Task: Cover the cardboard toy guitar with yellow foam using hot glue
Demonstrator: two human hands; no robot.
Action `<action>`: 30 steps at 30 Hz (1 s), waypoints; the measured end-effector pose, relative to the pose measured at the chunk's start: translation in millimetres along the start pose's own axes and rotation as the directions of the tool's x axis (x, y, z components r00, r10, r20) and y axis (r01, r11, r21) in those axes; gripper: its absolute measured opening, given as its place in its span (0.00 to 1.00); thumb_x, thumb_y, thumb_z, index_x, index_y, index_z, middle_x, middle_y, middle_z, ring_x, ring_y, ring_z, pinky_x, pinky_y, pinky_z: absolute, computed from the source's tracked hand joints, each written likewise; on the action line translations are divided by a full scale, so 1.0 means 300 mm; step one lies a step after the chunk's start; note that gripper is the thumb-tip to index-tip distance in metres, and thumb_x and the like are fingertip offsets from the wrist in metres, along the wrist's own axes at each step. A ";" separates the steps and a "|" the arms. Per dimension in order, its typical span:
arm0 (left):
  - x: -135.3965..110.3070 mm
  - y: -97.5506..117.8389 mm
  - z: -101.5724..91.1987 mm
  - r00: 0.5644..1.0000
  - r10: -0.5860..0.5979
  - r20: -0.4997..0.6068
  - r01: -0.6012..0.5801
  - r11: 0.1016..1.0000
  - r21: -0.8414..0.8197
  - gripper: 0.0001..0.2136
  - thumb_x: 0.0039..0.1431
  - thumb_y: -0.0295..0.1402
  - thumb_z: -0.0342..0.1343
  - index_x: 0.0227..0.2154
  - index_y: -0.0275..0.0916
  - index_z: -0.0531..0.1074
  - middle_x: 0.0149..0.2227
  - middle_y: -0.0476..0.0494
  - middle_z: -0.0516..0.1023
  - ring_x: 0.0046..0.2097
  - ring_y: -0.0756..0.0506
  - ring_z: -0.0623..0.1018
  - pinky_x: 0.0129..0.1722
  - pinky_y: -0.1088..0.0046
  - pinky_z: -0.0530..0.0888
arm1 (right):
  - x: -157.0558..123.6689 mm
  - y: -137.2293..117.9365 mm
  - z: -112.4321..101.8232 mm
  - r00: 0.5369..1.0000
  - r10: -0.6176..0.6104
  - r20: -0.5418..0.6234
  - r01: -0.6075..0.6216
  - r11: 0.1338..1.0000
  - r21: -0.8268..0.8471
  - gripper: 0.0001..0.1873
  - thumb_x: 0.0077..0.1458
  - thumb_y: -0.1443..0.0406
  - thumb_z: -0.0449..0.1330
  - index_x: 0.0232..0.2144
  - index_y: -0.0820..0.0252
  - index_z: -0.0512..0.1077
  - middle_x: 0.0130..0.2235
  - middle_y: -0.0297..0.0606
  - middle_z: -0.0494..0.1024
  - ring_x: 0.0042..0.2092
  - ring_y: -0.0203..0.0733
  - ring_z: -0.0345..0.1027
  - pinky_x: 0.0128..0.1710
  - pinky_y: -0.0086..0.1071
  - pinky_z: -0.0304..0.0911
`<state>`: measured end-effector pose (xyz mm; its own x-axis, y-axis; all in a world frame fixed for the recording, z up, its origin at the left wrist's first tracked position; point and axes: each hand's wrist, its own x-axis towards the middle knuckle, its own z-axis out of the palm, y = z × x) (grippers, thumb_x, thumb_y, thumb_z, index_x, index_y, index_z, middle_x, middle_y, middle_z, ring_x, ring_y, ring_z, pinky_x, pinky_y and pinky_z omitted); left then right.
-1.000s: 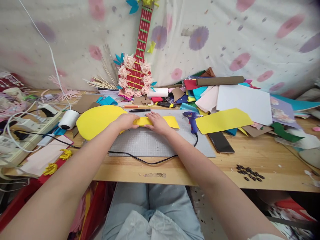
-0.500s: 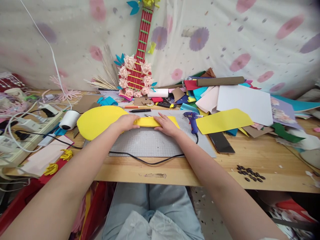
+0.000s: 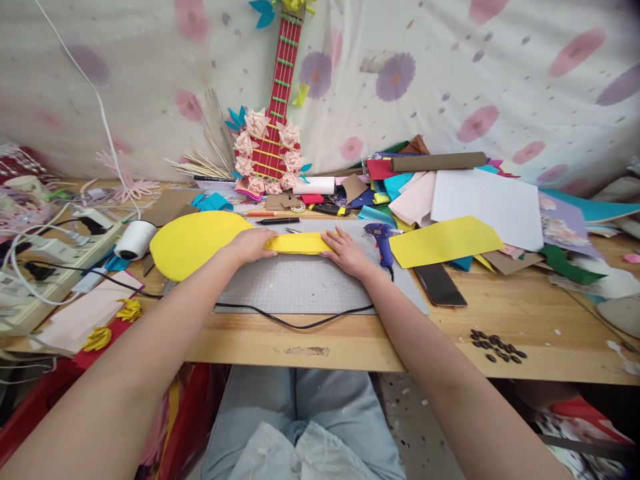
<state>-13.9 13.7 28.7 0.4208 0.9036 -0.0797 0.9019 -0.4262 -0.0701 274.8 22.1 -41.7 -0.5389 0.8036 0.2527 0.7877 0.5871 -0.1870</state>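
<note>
A yellow guitar-shaped piece lies across a grey cutting mat, with its rounded yellow body (image 3: 193,243) at the left and its narrow yellow neck (image 3: 300,244) running to the right. My left hand (image 3: 250,245) grips the neck where it leaves the body, thumb on the near edge. Farther along, my right hand (image 3: 349,253) is closed over the neck's right end, fingers on top and thumb at the near side, covering that end. The grey cutting mat (image 3: 300,287) shows below the neck. Just right of my right hand lies a blue glue gun (image 3: 383,243).
Behind leans a red paper guitar (image 3: 273,147) with pink flowers. A yellow sheet (image 3: 447,242) partly covers a black phone (image 3: 440,285). Small dark oval pieces (image 3: 497,345) lie at right. The glue gun's black cord (image 3: 300,327) crosses the mat's near edge. A power strip (image 3: 65,267) stands left.
My right hand has slid a little to the right along the neck, uncovering more of its middle. My left hand keeps its hold near the body. The view has shifted slightly.
</note>
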 end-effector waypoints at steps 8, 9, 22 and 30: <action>-0.020 -0.010 0.011 0.999 0.028 -0.033 -0.030 0.996 -0.079 0.26 0.55 0.44 0.52 0.56 0.40 0.64 0.56 0.42 0.69 0.55 0.42 0.69 0.55 0.69 0.64 | -0.006 -0.004 0.012 0.996 -0.073 -0.050 0.071 0.997 -0.032 0.28 0.63 0.55 0.43 0.59 0.61 0.60 0.61 0.44 0.61 0.66 0.53 0.37 0.62 0.52 0.44; -0.022 -0.012 0.013 0.999 0.039 -0.036 -0.043 0.994 -0.097 0.26 0.55 0.45 0.52 0.56 0.39 0.63 0.57 0.41 0.67 0.57 0.42 0.67 0.57 0.68 0.62 | -0.008 -0.006 0.011 0.995 -0.077 -0.056 0.076 0.997 -0.030 0.27 0.63 0.55 0.43 0.59 0.61 0.60 0.61 0.44 0.61 0.66 0.53 0.37 0.62 0.52 0.44; -0.132 -0.087 -0.039 0.955 -0.241 -0.173 0.182 0.937 -0.297 0.26 0.59 0.44 0.45 0.58 0.39 0.60 0.61 0.43 0.61 0.63 0.44 0.59 0.62 0.65 0.54 | -0.025 -0.044 -0.010 0.995 -0.051 -0.085 0.050 0.999 -0.022 0.31 0.60 0.53 0.47 0.60 0.63 0.58 0.62 0.48 0.59 0.66 0.54 0.38 0.62 0.52 0.45; -0.110 -0.045 0.055 0.964 -0.256 -0.072 0.242 0.957 -0.161 0.28 0.60 0.45 0.45 0.59 0.36 0.58 0.65 0.33 0.51 0.66 0.37 0.49 0.62 0.55 0.48 | -0.023 -0.040 0.005 0.997 -0.054 -0.057 0.052 0.998 -0.036 0.30 0.60 0.53 0.47 0.59 0.64 0.60 0.61 0.48 0.60 0.65 0.54 0.42 0.62 0.50 0.47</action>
<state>-41.5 -11.0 15.9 0.1819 0.9832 0.0130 0.9805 -0.1824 0.0735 268.7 9.6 -42.6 -0.5626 0.7637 0.3165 0.7688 0.6241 -0.1392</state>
